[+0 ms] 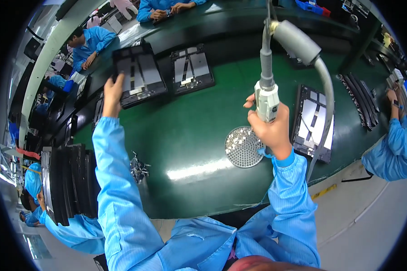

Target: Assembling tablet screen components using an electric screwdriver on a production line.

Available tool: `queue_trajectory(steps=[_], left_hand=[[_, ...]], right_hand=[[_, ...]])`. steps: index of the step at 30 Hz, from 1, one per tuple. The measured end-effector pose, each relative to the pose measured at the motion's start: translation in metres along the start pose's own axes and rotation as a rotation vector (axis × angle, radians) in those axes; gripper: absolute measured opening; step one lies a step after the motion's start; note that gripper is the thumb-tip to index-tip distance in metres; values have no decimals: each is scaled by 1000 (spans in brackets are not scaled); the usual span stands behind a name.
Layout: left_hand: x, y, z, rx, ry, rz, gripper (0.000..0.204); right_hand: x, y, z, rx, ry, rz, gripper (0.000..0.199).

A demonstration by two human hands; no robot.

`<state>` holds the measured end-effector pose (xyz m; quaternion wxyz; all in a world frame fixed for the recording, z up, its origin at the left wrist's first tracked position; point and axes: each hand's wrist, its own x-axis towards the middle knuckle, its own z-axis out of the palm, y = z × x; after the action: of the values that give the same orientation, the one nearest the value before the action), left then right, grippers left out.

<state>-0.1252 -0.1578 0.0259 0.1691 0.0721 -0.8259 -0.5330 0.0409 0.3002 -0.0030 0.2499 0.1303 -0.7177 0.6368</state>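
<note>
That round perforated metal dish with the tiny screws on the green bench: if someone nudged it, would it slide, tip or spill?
The round dish lies flat and low, so it would probably slide on the smooth, shiny green bench rather than tip. It looks thin, so likely light. The small loose screws in it could well scatter under a sharp push.

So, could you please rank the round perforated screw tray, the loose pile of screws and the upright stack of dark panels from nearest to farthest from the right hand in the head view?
From the right hand:
1. Round perforated screw tray, just left of the wrist.
2. Loose pile of screws, mid-table by the left sleeve.
3. Upright stack of dark panels, at the table's far left edge.
</note>
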Motion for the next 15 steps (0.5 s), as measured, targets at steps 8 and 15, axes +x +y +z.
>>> queue_trajectory(steps=[8, 15], left_hand=[[-284, 35, 15, -289, 131, -198, 53], [-396, 19, 56, -442, -102, -477, 55]], right_hand=[[15, -7, 3, 180, -112, 35, 36], [15, -14, 15, -214, -139, 21, 42]])
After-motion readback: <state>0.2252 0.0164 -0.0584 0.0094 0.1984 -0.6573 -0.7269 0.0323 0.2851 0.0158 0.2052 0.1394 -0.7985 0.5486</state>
